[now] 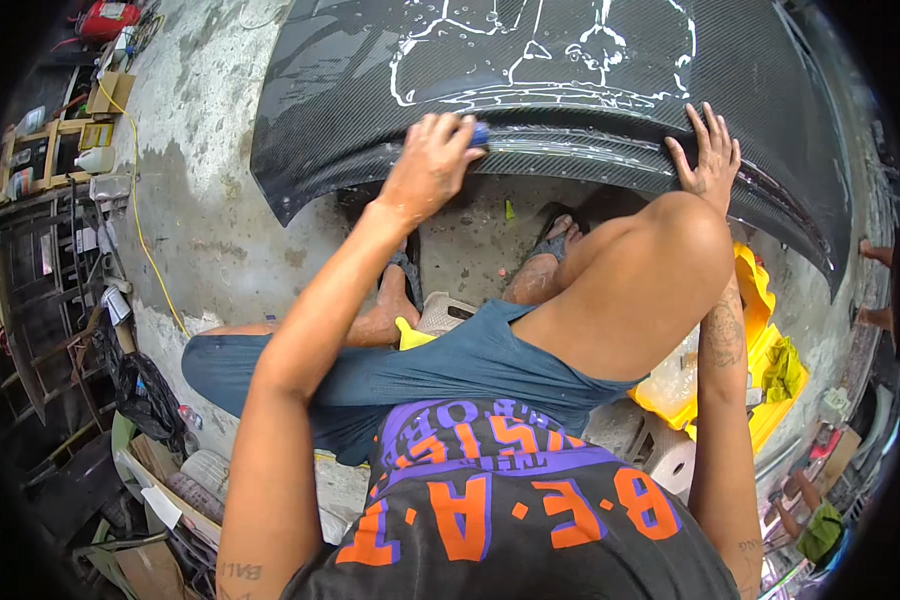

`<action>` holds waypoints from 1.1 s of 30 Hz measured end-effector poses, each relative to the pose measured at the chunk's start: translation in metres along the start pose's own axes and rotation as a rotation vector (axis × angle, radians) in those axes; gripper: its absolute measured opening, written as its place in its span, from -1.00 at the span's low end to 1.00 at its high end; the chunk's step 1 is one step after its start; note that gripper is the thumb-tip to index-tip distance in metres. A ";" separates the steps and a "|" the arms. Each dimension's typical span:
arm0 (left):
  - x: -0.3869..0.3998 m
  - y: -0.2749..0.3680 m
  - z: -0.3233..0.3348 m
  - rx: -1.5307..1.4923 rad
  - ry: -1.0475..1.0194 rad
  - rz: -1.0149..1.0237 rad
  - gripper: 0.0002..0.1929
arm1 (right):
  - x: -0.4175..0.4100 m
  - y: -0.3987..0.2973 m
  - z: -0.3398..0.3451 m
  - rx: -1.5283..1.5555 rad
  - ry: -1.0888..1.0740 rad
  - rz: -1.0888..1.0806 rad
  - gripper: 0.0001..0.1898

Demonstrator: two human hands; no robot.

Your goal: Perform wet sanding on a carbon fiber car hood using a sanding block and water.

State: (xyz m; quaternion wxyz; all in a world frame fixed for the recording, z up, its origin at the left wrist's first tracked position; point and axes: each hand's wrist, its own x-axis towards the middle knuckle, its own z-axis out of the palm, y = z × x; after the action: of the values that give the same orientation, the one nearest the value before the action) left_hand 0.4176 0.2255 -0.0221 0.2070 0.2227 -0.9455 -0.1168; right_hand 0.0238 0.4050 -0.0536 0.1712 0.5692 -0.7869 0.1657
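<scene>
In front of me is a wet, glossy carbon-fibre panel [330, 97], shaped like a car bonnet, with water beaded and pooled on its top. My left hand [431, 161] grips a small blue block [479, 135] at the panel's near lip, left of the middle. Most of that block is hidden by my fingers, so its exact kind is unclear. My right hand [706, 154] lies with spread fingers on the same near edge, farther right, and holds nothing. A raised ridge [570, 139] along the lip runs between the two hands.
By my right leg stands a yellow plastic tub [776, 412] of cloudy water, with a yellow-green cloth [784, 371] over its side. A yellow cable [136, 187] crosses the concrete floor at left, near cluttered shelving [49, 150]. Another person [821, 529] is at far right.
</scene>
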 end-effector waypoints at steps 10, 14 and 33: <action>-0.004 -0.011 -0.002 -0.102 0.055 -0.024 -0.67 | 0.002 0.001 -0.007 -0.023 -0.026 -0.030 -0.37; 0.047 0.031 0.039 -0.185 0.014 0.185 -0.81 | 0.002 0.000 -0.007 -0.034 -0.051 -0.034 -0.38; -0.019 -0.038 -0.026 -0.042 -0.104 -0.064 -0.79 | 0.004 0.000 -0.008 -0.013 -0.063 -0.037 -0.39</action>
State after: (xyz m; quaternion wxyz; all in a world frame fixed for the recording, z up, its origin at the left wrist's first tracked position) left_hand 0.4585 0.1978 -0.0169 0.1583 0.2419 -0.9448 -0.1544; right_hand 0.0231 0.4059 -0.0447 0.1531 0.5873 -0.7825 0.1393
